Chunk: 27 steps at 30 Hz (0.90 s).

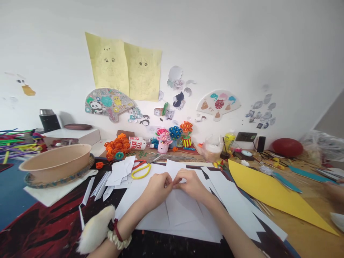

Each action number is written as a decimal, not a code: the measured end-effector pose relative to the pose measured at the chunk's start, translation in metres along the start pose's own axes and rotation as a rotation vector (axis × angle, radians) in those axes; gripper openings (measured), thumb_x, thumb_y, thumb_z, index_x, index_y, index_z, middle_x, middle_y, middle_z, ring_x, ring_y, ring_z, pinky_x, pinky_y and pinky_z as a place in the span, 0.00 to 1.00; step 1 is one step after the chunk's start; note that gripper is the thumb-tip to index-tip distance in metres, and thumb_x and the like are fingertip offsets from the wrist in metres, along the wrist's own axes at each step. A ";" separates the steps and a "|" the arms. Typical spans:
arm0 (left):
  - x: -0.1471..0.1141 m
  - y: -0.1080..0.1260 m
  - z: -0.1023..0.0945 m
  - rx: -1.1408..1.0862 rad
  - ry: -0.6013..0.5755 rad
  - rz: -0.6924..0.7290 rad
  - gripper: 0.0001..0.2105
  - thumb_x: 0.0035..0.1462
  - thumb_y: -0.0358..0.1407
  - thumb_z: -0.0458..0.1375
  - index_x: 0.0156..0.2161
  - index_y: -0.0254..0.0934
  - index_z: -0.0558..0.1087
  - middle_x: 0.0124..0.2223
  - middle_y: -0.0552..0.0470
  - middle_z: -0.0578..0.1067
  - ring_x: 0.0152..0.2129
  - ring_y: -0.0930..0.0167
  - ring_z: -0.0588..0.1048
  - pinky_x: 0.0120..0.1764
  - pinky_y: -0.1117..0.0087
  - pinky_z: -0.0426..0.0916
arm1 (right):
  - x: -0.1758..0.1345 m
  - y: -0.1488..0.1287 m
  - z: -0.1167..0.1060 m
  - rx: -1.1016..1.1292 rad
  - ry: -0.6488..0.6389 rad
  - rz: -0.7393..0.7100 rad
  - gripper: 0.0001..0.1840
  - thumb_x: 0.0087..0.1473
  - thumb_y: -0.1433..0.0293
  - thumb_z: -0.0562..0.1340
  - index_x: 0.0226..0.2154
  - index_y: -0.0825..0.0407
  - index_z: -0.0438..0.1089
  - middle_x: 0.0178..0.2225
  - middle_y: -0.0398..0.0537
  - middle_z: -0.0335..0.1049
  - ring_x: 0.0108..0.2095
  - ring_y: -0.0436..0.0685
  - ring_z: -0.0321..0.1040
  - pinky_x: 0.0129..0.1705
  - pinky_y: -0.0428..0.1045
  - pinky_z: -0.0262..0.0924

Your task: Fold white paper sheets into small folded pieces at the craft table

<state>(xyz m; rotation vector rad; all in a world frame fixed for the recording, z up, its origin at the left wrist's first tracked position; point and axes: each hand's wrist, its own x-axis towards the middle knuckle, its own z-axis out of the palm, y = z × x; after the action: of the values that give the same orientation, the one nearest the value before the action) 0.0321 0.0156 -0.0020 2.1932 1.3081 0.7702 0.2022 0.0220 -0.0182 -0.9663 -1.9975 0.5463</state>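
Fingertips almost meeting, my left hand (161,182) and my right hand (186,181) both pinch a sheet of white paper (184,209) in front of me. Creases run across this sheet, which rests over other white sheets (150,191). The exact spot under my fingertips is partly hidden. Left of my hands lie a stack of small cut white papers (120,173) and narrow folded paper strips (102,184). Scissors (141,171) with yellow and red handles rest beside the stack. More white sheets (231,195) spread out beyond my right forearm.
A beige basin (56,161) stands at left. Orange craft flowers (116,147) and small potted craft flowers (163,139) line the back by the wall. Yellow card (274,197) covers part of the wooden table at right. Another person's hand (334,191) shows at the right edge.
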 end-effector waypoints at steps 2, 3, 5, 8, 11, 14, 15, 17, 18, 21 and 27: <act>0.000 0.001 0.000 0.006 -0.006 -0.009 0.06 0.50 0.32 0.52 0.26 0.35 0.70 0.25 0.50 0.74 0.22 0.71 0.69 0.25 0.73 0.55 | 0.000 0.001 0.000 0.001 -0.006 -0.002 0.10 0.40 0.82 0.70 0.21 0.52 0.74 0.24 0.42 0.70 0.29 0.52 0.67 0.33 0.46 0.58; 0.000 0.001 0.000 0.006 -0.008 -0.013 0.06 0.50 0.32 0.52 0.26 0.35 0.70 0.25 0.51 0.74 0.22 0.71 0.69 0.25 0.73 0.55 | 0.000 0.001 0.000 0.004 -0.006 -0.003 0.10 0.40 0.82 0.70 0.21 0.52 0.74 0.24 0.42 0.70 0.29 0.52 0.67 0.33 0.46 0.58; 0.000 0.002 -0.001 0.004 -0.009 -0.015 0.05 0.48 0.31 0.52 0.26 0.35 0.70 0.25 0.51 0.74 0.22 0.71 0.69 0.25 0.74 0.55 | 0.000 0.002 -0.001 0.013 0.000 -0.013 0.11 0.40 0.83 0.69 0.21 0.52 0.74 0.24 0.41 0.70 0.29 0.52 0.66 0.33 0.46 0.58; 0.000 0.002 -0.001 -0.003 -0.016 -0.006 0.05 0.47 0.29 0.52 0.27 0.35 0.70 0.24 0.52 0.74 0.21 0.72 0.68 0.25 0.74 0.55 | 0.001 0.003 -0.002 0.011 0.011 -0.033 0.12 0.40 0.84 0.68 0.21 0.52 0.73 0.24 0.41 0.71 0.29 0.52 0.66 0.33 0.46 0.58; 0.001 0.000 0.000 -0.011 -0.001 0.012 0.06 0.48 0.29 0.51 0.27 0.35 0.70 0.24 0.52 0.73 0.21 0.72 0.68 0.25 0.74 0.56 | 0.002 0.003 -0.003 0.003 0.018 -0.027 0.13 0.41 0.85 0.67 0.20 0.52 0.72 0.23 0.41 0.71 0.29 0.52 0.66 0.33 0.46 0.57; 0.001 -0.003 0.002 -0.030 0.031 0.032 0.06 0.49 0.29 0.51 0.27 0.35 0.70 0.24 0.52 0.74 0.22 0.72 0.69 0.25 0.74 0.57 | 0.003 0.002 -0.003 0.000 0.034 -0.001 0.13 0.41 0.86 0.65 0.20 0.52 0.72 0.23 0.41 0.71 0.29 0.52 0.66 0.33 0.46 0.57; 0.002 -0.003 0.003 -0.038 0.036 0.037 0.06 0.48 0.29 0.51 0.27 0.35 0.71 0.25 0.52 0.74 0.22 0.72 0.69 0.25 0.74 0.57 | 0.003 0.001 -0.003 -0.001 0.039 0.006 0.13 0.41 0.86 0.65 0.20 0.52 0.72 0.23 0.41 0.71 0.29 0.52 0.66 0.32 0.45 0.57; 0.002 -0.004 0.003 -0.049 0.036 0.040 0.06 0.48 0.28 0.51 0.27 0.35 0.71 0.25 0.52 0.74 0.22 0.72 0.70 0.25 0.74 0.58 | 0.003 0.000 -0.003 -0.001 0.045 0.016 0.13 0.42 0.85 0.65 0.20 0.52 0.72 0.23 0.41 0.71 0.29 0.52 0.66 0.32 0.45 0.57; 0.002 -0.004 0.003 -0.053 0.036 0.038 0.06 0.47 0.27 0.51 0.27 0.35 0.71 0.25 0.52 0.74 0.22 0.72 0.70 0.25 0.74 0.58 | 0.003 0.000 -0.004 -0.001 0.046 0.018 0.12 0.42 0.85 0.64 0.20 0.52 0.72 0.23 0.41 0.71 0.28 0.52 0.66 0.32 0.45 0.58; 0.002 -0.003 0.001 -0.074 0.042 0.030 0.06 0.47 0.26 0.51 0.27 0.35 0.71 0.25 0.52 0.74 0.22 0.72 0.70 0.26 0.74 0.59 | 0.003 0.001 -0.005 -0.006 0.055 0.025 0.12 0.41 0.85 0.65 0.20 0.52 0.72 0.23 0.41 0.71 0.28 0.51 0.66 0.32 0.45 0.57; 0.002 -0.002 0.001 -0.101 0.048 0.032 0.05 0.48 0.27 0.52 0.27 0.35 0.70 0.25 0.51 0.75 0.23 0.72 0.72 0.27 0.74 0.62 | 0.003 0.004 -0.010 -0.015 0.060 0.018 0.10 0.42 0.83 0.64 0.20 0.52 0.72 0.23 0.42 0.71 0.29 0.52 0.66 0.31 0.45 0.57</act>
<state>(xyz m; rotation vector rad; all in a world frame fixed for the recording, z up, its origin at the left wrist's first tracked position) 0.0324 0.0186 -0.0036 2.1327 1.2314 0.8869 0.2114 0.0271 -0.0136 -0.9998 -1.9435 0.5066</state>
